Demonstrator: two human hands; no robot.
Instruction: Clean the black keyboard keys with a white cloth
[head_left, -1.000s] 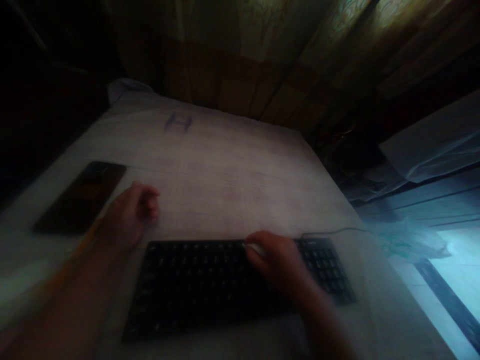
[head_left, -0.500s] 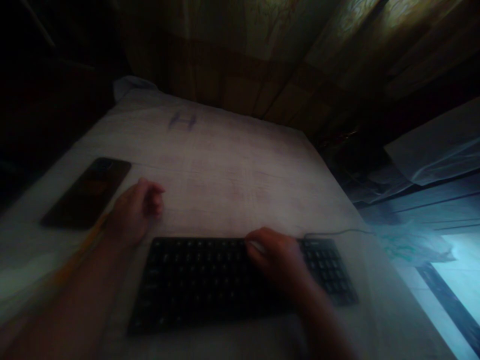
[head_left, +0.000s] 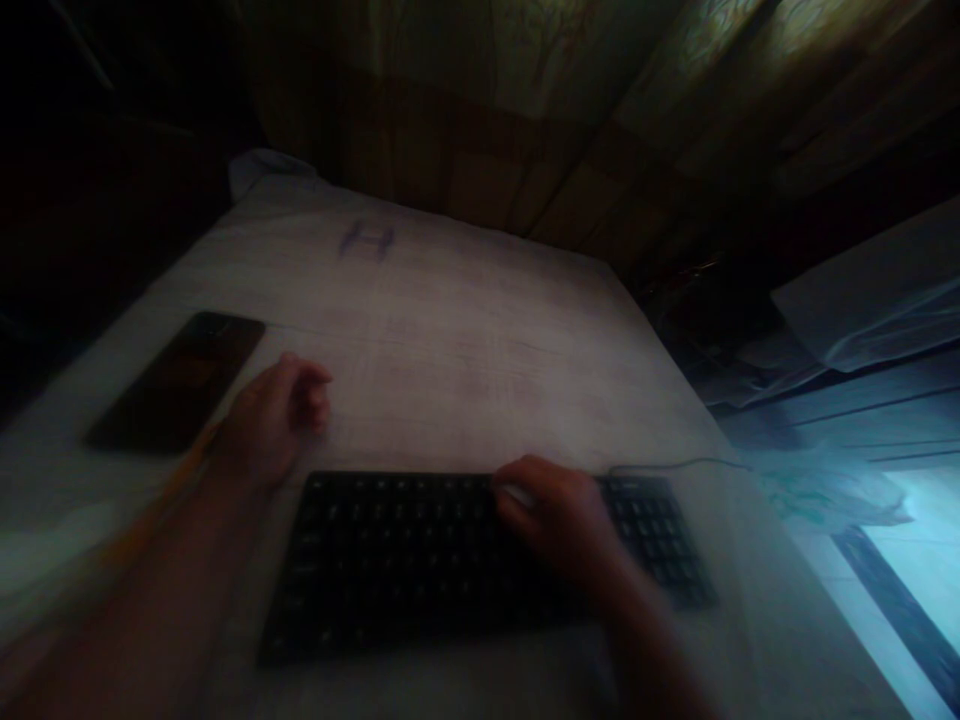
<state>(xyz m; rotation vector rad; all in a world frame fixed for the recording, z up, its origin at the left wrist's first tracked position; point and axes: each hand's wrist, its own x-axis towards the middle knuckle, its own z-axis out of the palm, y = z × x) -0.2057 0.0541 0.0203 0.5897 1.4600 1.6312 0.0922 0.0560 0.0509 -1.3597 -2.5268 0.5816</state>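
A black keyboard point(head_left: 405, 560) lies flat on the cloth-covered table. My right hand point(head_left: 559, 510) is over its upper right part, fingers bent and thumb and fingertips pinched together on a small pale thing point(head_left: 517, 494); blur and the fingers hide what it is. Beside the keyboard's top left corner, my left hand point(head_left: 274, 415) rests on the cloth with its fingers curled in, and nothing shows in them. To its left lies a dark phone point(head_left: 176, 385), back side up, apart from the hand.
A light tablecloth point(head_left: 465, 340) with a purple mark point(head_left: 366, 240) covers the table. The keyboard's thin cable point(head_left: 682, 463) runs off the right edge. An orange strip point(head_left: 161, 505) lies along my left forearm. A patterned curtain point(head_left: 525, 110) hangs behind; a pale plastic bag point(head_left: 832, 490) is at the right.
Almost nothing differs. The view has shifted very slightly; both hands keep the same places and poses, and the keyboard and phone lie where they were.
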